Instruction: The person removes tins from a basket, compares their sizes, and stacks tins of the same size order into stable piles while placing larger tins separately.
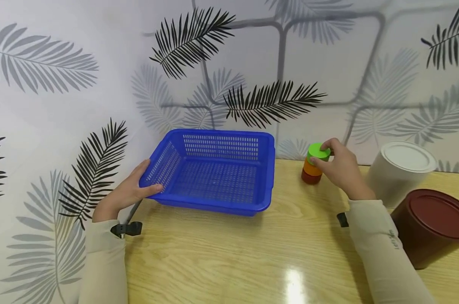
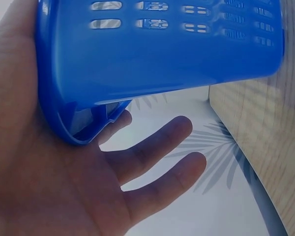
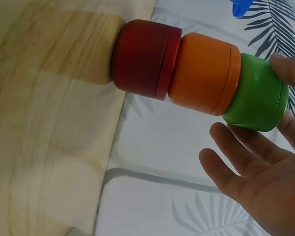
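A blue plastic basket (image 1: 214,207) with slotted walls stands on the table, its inside bare. My left hand (image 1: 128,190) rests against its left front corner, thumb lying across the front rim and fingers along the left side. In the left wrist view the palm touches the rim (image 2: 49,88), and the lower fingers (image 2: 162,179) stretch out loosely below it. To the right stand three small round canisters in a stack: dark red (image 3: 142,59) at the bottom, orange (image 3: 204,73) in the middle, green (image 3: 258,93) on top. With thumb and fingers, my right hand (image 1: 341,166) pinches the green canister.
A large white lidded tub (image 1: 396,177) stands behind my right forearm. Nearer, on that forearm's right, is a big dark red lidded tub (image 1: 427,236). The wooden table (image 1: 222,257) meets a leaf-patterned backdrop (image 1: 252,63) at the back and left.
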Demonstrator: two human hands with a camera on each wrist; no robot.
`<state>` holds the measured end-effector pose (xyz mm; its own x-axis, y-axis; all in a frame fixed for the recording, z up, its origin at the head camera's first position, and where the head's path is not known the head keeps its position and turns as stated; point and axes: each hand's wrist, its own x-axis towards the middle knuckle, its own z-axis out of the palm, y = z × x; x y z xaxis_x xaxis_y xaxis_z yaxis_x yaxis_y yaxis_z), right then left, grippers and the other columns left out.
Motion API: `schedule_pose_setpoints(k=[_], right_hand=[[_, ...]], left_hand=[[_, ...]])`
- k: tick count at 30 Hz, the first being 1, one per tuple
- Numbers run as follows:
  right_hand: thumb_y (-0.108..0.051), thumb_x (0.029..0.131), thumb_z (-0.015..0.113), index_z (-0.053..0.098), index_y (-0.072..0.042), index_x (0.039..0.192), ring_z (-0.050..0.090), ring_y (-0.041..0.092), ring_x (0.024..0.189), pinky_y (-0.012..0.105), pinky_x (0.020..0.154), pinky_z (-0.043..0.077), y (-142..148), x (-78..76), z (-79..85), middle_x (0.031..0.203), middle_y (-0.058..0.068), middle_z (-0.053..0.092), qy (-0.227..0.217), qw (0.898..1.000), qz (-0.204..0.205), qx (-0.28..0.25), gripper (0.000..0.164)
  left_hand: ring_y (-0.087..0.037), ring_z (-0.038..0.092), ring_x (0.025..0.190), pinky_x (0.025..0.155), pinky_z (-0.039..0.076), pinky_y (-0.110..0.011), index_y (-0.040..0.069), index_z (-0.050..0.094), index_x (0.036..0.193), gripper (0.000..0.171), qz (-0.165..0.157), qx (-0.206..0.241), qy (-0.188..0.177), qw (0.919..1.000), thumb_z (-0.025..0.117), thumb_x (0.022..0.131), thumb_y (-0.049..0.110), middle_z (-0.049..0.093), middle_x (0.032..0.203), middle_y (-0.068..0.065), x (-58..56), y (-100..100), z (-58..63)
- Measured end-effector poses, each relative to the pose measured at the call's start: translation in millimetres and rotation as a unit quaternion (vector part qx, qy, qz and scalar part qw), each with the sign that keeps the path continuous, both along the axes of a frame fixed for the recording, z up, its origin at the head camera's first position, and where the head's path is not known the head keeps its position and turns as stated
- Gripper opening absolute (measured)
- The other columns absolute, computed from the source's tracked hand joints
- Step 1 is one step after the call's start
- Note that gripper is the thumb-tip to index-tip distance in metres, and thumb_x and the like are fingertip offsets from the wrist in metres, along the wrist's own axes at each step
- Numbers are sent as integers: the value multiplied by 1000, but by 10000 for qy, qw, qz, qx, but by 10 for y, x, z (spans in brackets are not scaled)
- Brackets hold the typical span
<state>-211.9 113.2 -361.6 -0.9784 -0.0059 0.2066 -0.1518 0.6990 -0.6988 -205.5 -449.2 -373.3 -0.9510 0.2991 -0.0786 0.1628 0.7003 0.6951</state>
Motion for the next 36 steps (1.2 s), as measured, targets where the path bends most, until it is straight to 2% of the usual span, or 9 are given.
schedule_pose_setpoints(k=[6,12,16,22,31,33,36], right_hand=[[-30,97,69,37,1,122,49,48,121,53,86,49,9,-27,-68,134,28,45,59,9997,7,-225,51],[-34,96,71,31,0,131,49,46,123,54,91,49,26,-53,-35,140,27,40,25,9991,-3,-416,63],[-36,96,71,31,0,133,48,45,125,55,92,48,19,-68,-17,140,27,41,32,9988,8,-496,66],[-37,96,70,32,-1,134,46,46,128,55,94,48,27,-22,-43,145,28,40,-215,9987,9,-452,64],[-37,97,69,34,1,136,44,48,129,58,97,44,17,11,-66,142,30,43,-52,9994,18,-344,64],[-40,97,69,33,0,139,45,48,130,59,97,44,25,6,-67,141,31,45,-41,9994,25,-347,69],[-47,95,69,24,-3,151,44,49,131,62,99,42,41,3,-87,143,33,45,-105,9993,17,-363,85]], left_hand=[[-44,-5,151,112,10,-71,11,-9,162,110,-15,145,52,9999,69,93,47,-11,167,-18,9,5,-49],[-45,-4,150,112,11,-71,11,-9,162,109,7,80,68,9999,68,94,48,-11,167,-19,6,11,7],[-46,-2,150,112,12,-71,11,-9,162,109,41,149,104,9998,68,94,47,-10,167,-20,11,13,14],[-49,4,149,111,14,-71,9,-6,162,107,41,256,132,9996,68,94,46,-6,166,-23,38,48,-62],[-50,1,149,111,13,-72,6,-5,162,108,200,53,209,9996,66,94,51,-6,166,-25,24,47,-121],[-51,3,149,111,14,-71,6,-4,162,107,189,72,274,9994,66,94,51,-3,165,-26,19,47,-111],[-52,9,147,111,17,-70,4,-2,162,105,183,107,361,9991,65,96,50,1,164,-29,23,63,-90]])
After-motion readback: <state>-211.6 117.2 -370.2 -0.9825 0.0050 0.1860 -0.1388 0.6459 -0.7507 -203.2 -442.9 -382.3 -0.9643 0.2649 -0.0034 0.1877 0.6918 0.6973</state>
